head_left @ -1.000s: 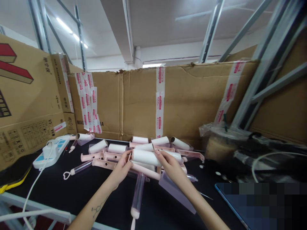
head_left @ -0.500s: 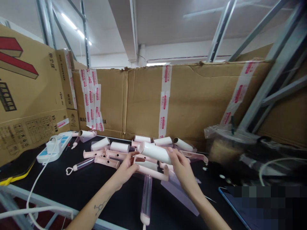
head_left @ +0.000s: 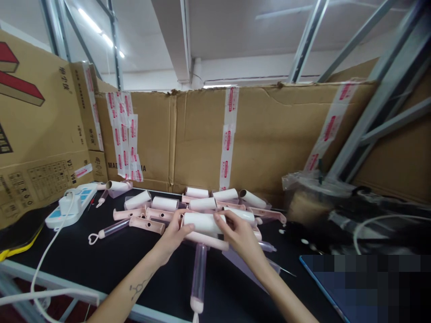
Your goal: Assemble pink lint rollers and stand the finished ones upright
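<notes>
At the near side of a black tabletop [head_left: 144, 264], a clear tubular handle [head_left: 200, 273] with a pink end cap pointed toward the wearer, its far end meeting a pink roller frame [head_left: 209, 240]; whether the two were joined could not be told. The left hand [head_left: 175, 231] was nearly closed, thumb and fingers pinching the frame's left end. The right hand [head_left: 237, 229], fingers bent and drawn together, gripped the right end of a white roll [head_left: 202, 223], which lay level between the hands, along the frame. To the right was a blue-edged device [head_left: 321, 287], partly pixelated. Beyond the hands lay more white rolls [head_left: 164, 204] and pink frames [head_left: 147, 224], with a power strip [head_left: 59, 221] at left and a lidded plastic cup [head_left: 305, 204] at right. Farthest back stood a taped cardboard wall [head_left: 198, 134].
</notes>
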The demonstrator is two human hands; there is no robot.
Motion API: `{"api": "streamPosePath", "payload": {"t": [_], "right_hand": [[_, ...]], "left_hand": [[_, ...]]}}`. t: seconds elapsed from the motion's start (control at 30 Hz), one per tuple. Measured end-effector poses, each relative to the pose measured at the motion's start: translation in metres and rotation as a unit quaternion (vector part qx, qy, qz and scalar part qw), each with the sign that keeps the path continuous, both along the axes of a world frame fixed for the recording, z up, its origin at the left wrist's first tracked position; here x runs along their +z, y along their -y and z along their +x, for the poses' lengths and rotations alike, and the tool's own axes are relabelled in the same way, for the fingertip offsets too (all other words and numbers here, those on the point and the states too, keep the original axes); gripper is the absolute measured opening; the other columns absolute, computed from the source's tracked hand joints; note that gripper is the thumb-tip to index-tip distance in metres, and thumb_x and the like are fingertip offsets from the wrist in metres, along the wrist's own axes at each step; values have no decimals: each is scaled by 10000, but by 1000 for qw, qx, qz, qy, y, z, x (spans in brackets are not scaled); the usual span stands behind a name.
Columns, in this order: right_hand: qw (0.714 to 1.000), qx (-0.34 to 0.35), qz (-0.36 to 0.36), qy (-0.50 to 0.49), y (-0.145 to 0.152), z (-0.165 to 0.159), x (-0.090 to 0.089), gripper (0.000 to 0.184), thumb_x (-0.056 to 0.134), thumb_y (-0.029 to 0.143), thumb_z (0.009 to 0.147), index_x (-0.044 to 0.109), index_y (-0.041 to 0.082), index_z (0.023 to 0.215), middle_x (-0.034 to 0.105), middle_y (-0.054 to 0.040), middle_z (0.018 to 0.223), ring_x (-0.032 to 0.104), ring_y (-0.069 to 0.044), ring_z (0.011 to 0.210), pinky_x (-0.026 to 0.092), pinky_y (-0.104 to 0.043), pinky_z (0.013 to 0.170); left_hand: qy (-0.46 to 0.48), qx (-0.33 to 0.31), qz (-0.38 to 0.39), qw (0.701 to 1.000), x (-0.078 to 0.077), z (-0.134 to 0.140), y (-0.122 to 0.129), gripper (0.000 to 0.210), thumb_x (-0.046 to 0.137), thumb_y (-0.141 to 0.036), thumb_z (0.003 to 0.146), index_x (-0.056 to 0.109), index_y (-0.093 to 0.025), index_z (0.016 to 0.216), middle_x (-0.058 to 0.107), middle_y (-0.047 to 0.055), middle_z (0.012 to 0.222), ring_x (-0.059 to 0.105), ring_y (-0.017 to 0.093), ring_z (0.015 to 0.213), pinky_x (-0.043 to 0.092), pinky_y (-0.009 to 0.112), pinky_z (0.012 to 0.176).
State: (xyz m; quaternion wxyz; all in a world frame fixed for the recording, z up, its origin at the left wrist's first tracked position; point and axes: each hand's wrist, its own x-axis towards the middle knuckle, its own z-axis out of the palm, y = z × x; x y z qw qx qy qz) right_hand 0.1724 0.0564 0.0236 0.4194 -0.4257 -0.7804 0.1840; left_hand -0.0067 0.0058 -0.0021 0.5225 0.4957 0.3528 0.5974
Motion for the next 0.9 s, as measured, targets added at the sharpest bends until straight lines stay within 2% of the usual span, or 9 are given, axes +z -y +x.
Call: {"api": "streamPosePath", "payload": {"t": [0.1, 0.17, 0.27, 0.33, 0.4, 0.47, 0.63, 0.8, 0.9], "right_hand": [[997, 75, -16, -20, 3, -2, -2, 309, 544, 467, 760, 578, 184, 877, 547, -9, 706, 484, -178, 643, 364, -273, 602], [984, 134, -52, -103, 1, 0, 0, 300, 517, 441, 767, 562, 211, 954, 552, -16, 804, 496, -182, 705, 386, -283, 643], [931, 180, -120, -293, -3, 8, 6, 259, 462, 375, 791, 512, 254, 1014, 512, -8, 865, 484, -151, 689, 404, -272, 634], [898, 209, -159, -352, -2, 11, 10, 254, 526, 345, 776, 502, 266, 1016, 496, 1, 856, 469, -129, 656, 404, -257, 623], [889, 233, -178, -350, 1, 10, 11, 260, 612, 337, 745, 533, 261, 981, 495, 6, 823, 460, -117, 635, 399, -249, 612], [896, 235, -178, -333, 4, 7, 10, 233, 672, 340, 709, 582, 246, 903, 507, 3, 793, 470, -124, 644, 401, -254, 614], [915, 216, -108, -323, 7, -1, 2, 143, 715, 343, 673, 679, 231, 754, 535, -30, 961, 495, -189, 957, 390, -281, 820], [886, 242, -226, -325, 11, -6, -2, 229, 651, 389, 738, 673, 241, 911, 617, -47, 968, 550, -186, 861, 422, -300, 768], [883, 242, -238, -324, 12, -7, -3, 284, 625, 385, 764, 636, 239, 1007, 630, -54, 973, 560, -191, 862, 429, -301, 767]], "left_hand": [[26, 26, -49, 998, 0, 3, 1, 395, 602, -435, 739, 432, -233, 1032, 545, 40, 962, 578, 186, 797, 488, 293, 624], [50, 14, -58, 997, -1, 5, 1, 375, 569, -476, 760, 454, -230, 1019, 558, 41, 948, 591, 183, 783, 501, 297, 622], [76, -17, -72, 994, -3, 6, 1, 354, 547, -479, 782, 478, -228, 1021, 582, 38, 920, 600, 164, 754, 511, 288, 632], [73, -25, -88, 993, -5, 8, 1, 371, 558, -479, 776, 481, -229, 1039, 593, 37, 904, 603, 154, 720, 514, 272, 601], [69, -30, -102, 992, -6, 10, 1, 380, 560, -479, 776, 481, -227, 1050, 597, 44, 927, 607, 151, 713, 513, 254, 573], [67, -34, -114, 991, -8, 12, 0, 381, 560, -475, 778, 485, -224, 1054, 598, 53, 967, 613, 150, 717, 514, 246, 565], [75, -60, -134, 986, -12, 14, -1, 405, 539, -480, 793, 490, -219, 1100, 616, 65, 981, 623, 147, 713, 510, 232, 555], [99, -53, -141, 984, -14, 15, -2, 407, 566, -466, 780, 507, -225, 1103, 630, 53, 967, 628, 140, 713, 514, 230, 572], [110, -43, -141, 983, -14, 15, -3, 411, 574, -473, 770, 515, -221, 1089, 636, 56, 961, 634, 154, 717, 516, 241, 564]]}}
